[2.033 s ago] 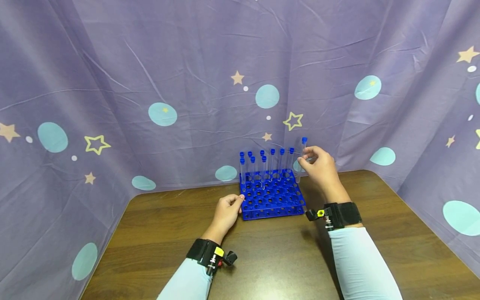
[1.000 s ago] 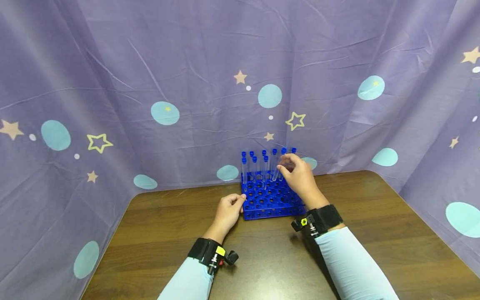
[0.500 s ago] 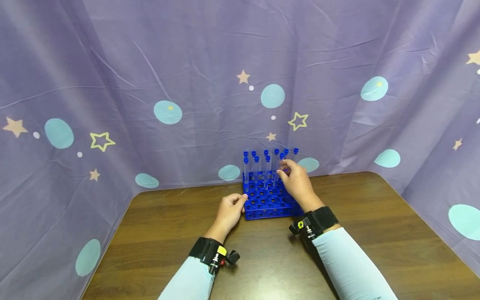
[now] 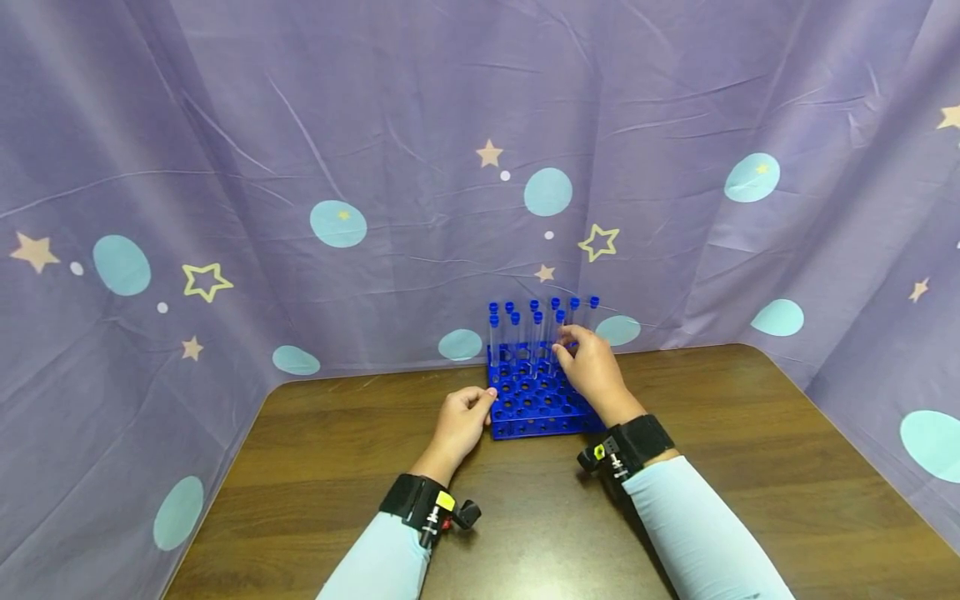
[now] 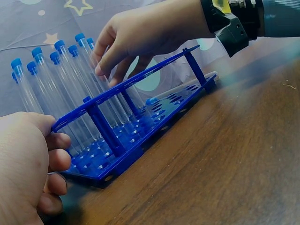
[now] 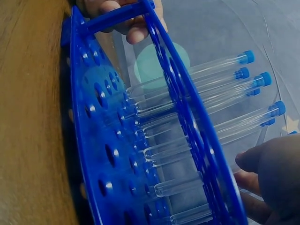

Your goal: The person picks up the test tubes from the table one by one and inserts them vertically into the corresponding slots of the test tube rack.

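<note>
A blue test-tube rack (image 4: 536, 408) stands on the brown table at the back, with several clear blue-capped tubes (image 4: 513, 333) upright in its far rows. My right hand (image 4: 566, 346) reaches over the rack and pinches one tube (image 4: 558, 327) that stands in a hole of the second row. My left hand (image 4: 483, 400) grips the rack's left edge with curled fingers. In the left wrist view the left hand (image 5: 28, 164) sits at the rack's corner (image 5: 93, 117), and the right hand's fingers (image 5: 105, 63) touch the tubes. The right wrist view shows the rack (image 6: 108, 154) and tubes (image 6: 225, 84) close up.
The wooden table (image 4: 750, 467) spreads wide to both sides and in front of the rack. A purple curtain (image 4: 375, 125) with stars and dots hangs close behind the rack and wraps round the table's left and right edges.
My right hand carried a tube from the rack's right side leftward over the rack and lowered it into a hole. The left hand stayed on the rack's edge.
</note>
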### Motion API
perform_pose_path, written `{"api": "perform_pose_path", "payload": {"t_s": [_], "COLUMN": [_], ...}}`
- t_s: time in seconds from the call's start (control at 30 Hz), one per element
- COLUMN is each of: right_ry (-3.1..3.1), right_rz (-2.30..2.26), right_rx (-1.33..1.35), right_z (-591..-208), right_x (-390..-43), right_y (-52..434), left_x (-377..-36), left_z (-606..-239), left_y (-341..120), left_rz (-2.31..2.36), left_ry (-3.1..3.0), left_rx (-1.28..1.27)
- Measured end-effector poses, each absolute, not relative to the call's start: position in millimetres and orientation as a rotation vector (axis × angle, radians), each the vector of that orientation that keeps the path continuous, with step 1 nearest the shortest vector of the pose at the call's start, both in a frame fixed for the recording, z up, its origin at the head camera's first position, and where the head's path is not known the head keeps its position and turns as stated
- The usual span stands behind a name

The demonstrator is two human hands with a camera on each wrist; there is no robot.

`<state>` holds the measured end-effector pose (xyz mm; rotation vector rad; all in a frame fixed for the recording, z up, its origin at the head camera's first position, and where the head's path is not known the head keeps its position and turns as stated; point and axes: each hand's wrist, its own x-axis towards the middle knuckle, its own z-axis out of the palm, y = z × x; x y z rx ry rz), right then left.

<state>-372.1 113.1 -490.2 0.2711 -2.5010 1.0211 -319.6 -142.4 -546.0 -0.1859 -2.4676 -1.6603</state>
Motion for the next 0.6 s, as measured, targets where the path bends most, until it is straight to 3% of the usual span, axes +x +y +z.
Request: {"api": "perform_pose_path", "payload": {"t_s": [0.6], "right_ry": [-2.49], "right_rz": [1.039], "right_rx": [0.191], "right_z": [-490.4], "right_x": [-370.6], "right_y": [122.2], "left_x": [-319.5], "left_z": [-545.8], "left_y": [-142.3], "left_rz": [-1.673], "left_ry": [-2.458], "left_rx": [-0.186]}}
